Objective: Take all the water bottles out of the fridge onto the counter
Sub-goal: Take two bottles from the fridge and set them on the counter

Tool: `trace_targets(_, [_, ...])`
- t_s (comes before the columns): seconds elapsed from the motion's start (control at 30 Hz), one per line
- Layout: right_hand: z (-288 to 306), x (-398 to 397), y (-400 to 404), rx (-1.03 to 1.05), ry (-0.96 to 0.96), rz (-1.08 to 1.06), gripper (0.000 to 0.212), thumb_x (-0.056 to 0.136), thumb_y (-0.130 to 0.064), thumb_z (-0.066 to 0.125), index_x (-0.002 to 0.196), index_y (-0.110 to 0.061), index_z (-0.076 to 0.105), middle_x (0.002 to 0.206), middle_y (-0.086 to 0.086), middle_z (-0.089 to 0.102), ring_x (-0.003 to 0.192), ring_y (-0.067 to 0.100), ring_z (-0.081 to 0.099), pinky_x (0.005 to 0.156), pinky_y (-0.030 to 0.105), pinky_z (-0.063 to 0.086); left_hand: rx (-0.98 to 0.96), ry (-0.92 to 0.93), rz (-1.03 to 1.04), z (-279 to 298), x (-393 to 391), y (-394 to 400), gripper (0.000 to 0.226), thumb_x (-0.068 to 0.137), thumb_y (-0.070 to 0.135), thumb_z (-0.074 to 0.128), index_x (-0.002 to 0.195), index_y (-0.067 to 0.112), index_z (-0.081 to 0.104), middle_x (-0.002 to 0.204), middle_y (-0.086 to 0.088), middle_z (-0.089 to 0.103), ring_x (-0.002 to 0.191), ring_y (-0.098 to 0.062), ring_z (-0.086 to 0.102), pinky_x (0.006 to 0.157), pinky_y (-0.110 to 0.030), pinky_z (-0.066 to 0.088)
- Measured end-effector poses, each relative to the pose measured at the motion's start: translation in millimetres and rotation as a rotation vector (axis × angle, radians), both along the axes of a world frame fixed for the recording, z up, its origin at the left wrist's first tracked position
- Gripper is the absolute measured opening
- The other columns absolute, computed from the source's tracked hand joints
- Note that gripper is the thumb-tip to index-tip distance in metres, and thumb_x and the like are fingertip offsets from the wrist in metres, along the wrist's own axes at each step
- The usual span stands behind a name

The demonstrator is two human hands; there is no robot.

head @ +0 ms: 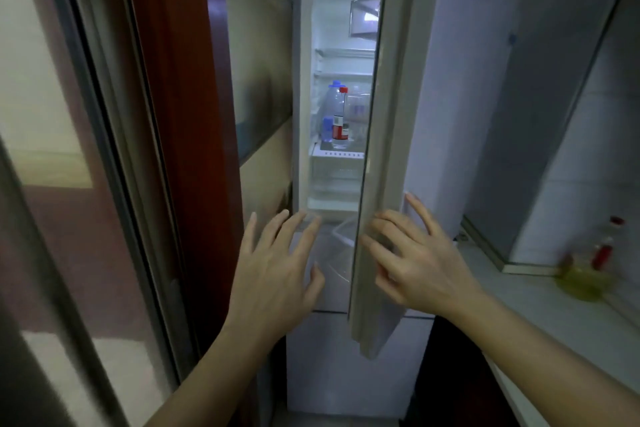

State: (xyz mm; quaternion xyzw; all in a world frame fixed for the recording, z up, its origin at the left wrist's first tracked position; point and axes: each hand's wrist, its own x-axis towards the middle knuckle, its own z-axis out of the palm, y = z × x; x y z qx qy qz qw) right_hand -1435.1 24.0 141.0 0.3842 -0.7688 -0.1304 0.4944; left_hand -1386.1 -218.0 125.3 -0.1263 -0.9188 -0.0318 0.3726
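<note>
The fridge door stands partly open, its edge toward me, and the lit inside shows through the gap. On a shelf stand a tall clear water bottle with a blue cap, a slimmer bottle with a red cap and red label, and a small blue-capped bottle low at the left. More clear containers behind the door edge are half hidden. My right hand rests on the door's lower edge with fingers spread. My left hand hovers open in front of the gap, holding nothing.
A pale counter runs along the right, with a glass oil bottle and a red-capped bottle on it. A dark red door frame and a glass sliding door close in on the left. Fridge drawers sit below the shelf.
</note>
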Motion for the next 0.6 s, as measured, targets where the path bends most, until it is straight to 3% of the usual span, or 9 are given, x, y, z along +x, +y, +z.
trace_targets(0.1, [-5, 24, 19, -0.055, 0.005, -0.053, 0.039, 0.077, -0.018, 0.066, 0.113, -0.009, 0.074, 0.113, 0.017, 0.071, 0.117, 0.034, 0.062, 0.113, 0.064, 0.035, 0.015, -0.001, -0.057, -1, 2, 16, 0.064, 0.085, 0.040, 0.052, 0.144, 0.018, 0.052, 0.142, -0.008, 0.058, 0.134, -0.028, 0.051, 0.115, -0.059, 0.033])
trace_targets(0.33, [-15, 67, 57, -0.128, -0.023, -0.165, 0.044, 0.079, -0.018, 0.067, 0.122, -0.007, 0.072, 0.116, 0.018, 0.069, 0.118, 0.034, 0.057, 0.123, 0.054, 0.023, 0.063, 0.038, -0.191, 3, -4, 55, 0.060, 0.085, 0.040, 0.051, 0.140, 0.016, 0.056, 0.138, -0.008, 0.061, 0.128, -0.028, 0.056, 0.111, -0.059, 0.037])
trace_targets(0.47, [-18, 75, 56, -0.202, -0.049, -0.111, 0.042, 0.078, -0.013, 0.068, 0.119, -0.005, 0.073, 0.115, 0.020, 0.070, 0.113, 0.036, 0.060, 0.118, 0.049, 0.037, 0.107, 0.018, -0.218, 8, -13, 70, 0.058, 0.085, 0.043, 0.051, 0.137, 0.016, 0.058, 0.138, -0.006, 0.061, 0.127, -0.026, 0.057, 0.111, -0.058, 0.039])
trace_targets(0.6, [-21, 75, 46, -0.415, -0.195, -0.079, 0.054, 0.079, -0.015, 0.066, 0.132, -0.011, 0.059, 0.125, 0.019, 0.064, 0.116, 0.035, 0.060, 0.098, 0.043, 0.054, 0.170, 0.025, -0.248, 12, -34, 80, 0.059, 0.085, 0.044, 0.052, 0.137, 0.017, 0.058, 0.135, -0.004, 0.063, 0.124, -0.025, 0.058, 0.111, -0.055, 0.040])
